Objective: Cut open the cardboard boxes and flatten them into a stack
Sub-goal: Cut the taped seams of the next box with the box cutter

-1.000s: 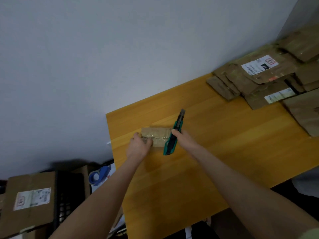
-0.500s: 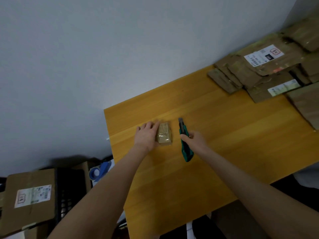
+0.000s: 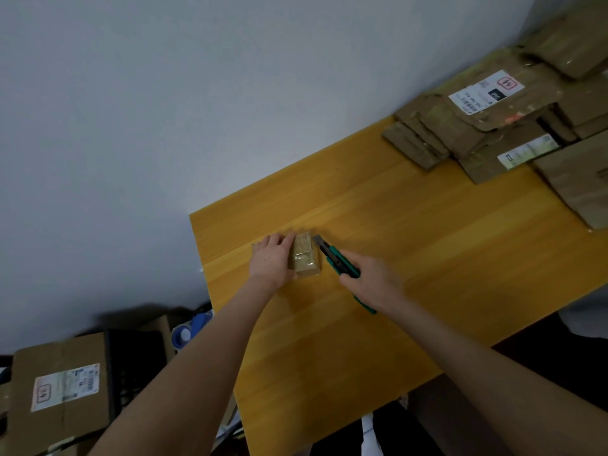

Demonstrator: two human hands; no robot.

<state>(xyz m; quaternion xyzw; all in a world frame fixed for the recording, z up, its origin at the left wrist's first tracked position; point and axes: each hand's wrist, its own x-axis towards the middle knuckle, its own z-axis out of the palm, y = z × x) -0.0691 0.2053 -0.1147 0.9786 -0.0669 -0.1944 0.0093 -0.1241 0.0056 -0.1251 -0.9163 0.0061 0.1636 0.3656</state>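
**Box turned, blade brought to its edge**

The left hand lies against the left side of the small box, fingers roughly straight, pressing it to the desk and not wrapping it. The right hand is closed round the green utility knife. The blade tip points away from the person and sits just beside the box's far right corner. Whether steel touches cardboard cannot be told.

A second ago the box lay lengthwise across the desk with the knife raised over it. It now stands with a short end toward the person, and the knife has come down low alongside its right face. This looks like a fresh taped seam being lined up for a cut, so the box is probably only partly opened.

The box sits near the desk's left edge, toward the far left corner. The stack of flattened cardboard occupies the far right corner, well apart from the hands, so several boxes seem already done. Off the desk's left edge, a labelled box and a blue roll of tape lie lower down.
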